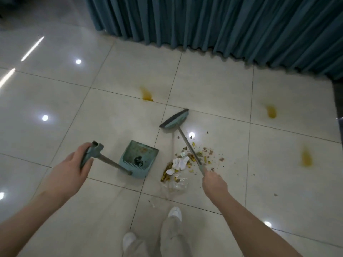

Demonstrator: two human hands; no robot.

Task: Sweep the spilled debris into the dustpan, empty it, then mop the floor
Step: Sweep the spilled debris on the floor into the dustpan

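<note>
On the pale tiled floor (pixel 111 115), before a teal curtain (pixel 222 21), the following are recorded.

Item: broom (pixel 174 120). Its long handle is gripped by the closed right hand (pixel 214 183); its head is set down beyond the pile, on the far side from the person.

Item: dustpan (pixel 138 158), teal, long-handled. Its handle top is clasped by the left hand (pixel 78 162), fingers wrapped round it. The pan is rested on the floor just left of the pile, apart from it, and its mouth appears to be turned away from the person rather than toward the pile.

Item: debris (pixel 185 164). Yellow and brown scraps, torn white paper and a clear crumpled wrapper are heaped between pan and right hand; crumbs are scattered to the right.

Item: stains, yellow, three: one (pixel 146 94) ahead, two (pixel 271 112) (pixel 306 158) at right. Left for mopping.

Risks, as judged: if the pan is not turned to face the pile, debris may be pushed past its lip or against its side. A hard stroke may scatter light paper and crumbs further. Wet stains may be smeared if the bristles are drawn through them.

Contents of dustpan: one small dark object and faint residue are held; otherwise nearly empty. Sweeping is judged barely begun.
</note>
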